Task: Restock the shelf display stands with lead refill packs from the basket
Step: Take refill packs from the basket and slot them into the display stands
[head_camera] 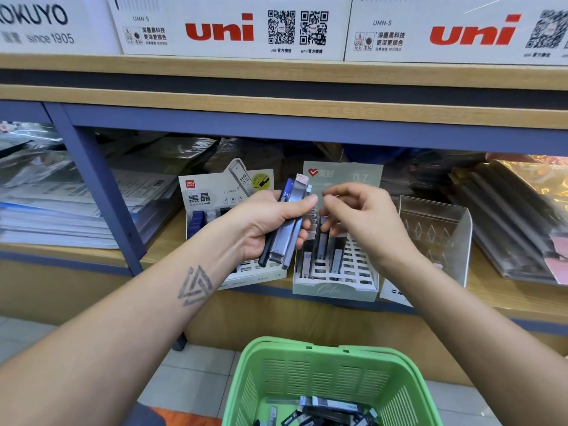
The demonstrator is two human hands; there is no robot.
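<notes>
While slim grey and dark-blue lead refill packs [285, 222] stand fanned in the left hand [270, 224], gripped above the display stands [335, 272], the right hand [358, 216] hovers alongside, fingers curled, holding nothing visible.

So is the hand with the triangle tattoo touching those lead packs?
Touching. The head view shows the left hand gripping a bunch of lead refill packs, thumb across the front and fingers curled round behind them.

Shop shelving here, a wood-look shelf [276, 72] with blue-grey frame posts [104, 192]. White uni boxes [233, 26] sit up top, glossy plastic-wrapped stacks [46, 210], maybe folders, fill the lower bay. Pale tiled floor [190, 379] below.
</notes>
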